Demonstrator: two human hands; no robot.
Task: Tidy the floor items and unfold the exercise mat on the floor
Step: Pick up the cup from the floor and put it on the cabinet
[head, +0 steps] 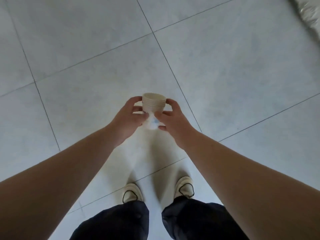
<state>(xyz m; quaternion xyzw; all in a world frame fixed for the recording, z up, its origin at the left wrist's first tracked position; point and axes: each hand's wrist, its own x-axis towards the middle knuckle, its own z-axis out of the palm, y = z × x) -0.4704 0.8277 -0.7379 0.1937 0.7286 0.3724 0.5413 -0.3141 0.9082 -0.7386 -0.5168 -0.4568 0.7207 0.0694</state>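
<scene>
A stack of several cream paper cups (pixel 153 102) is held in the air in front of me, above the tiled floor. My left hand (pixel 128 118) grips the stack from the left, fingers curled round its side. My right hand (pixel 171 116) grips it from the right, thumb and fingers on the cups. Below the cups, between both hands, sits a crumpled white and blue piece (pixel 152 123), blurred; which hand pinches it I cannot tell. No exercise mat is clearly in view.
Pale grey floor tiles (pixel 97 40) with dark grout lines stretch all round. A grey-white soft-looking thing (pixel 310 13) lies at the top right corner, blurred. My two light shoes (pixel 131 192) and dark trouser legs stand below the hands.
</scene>
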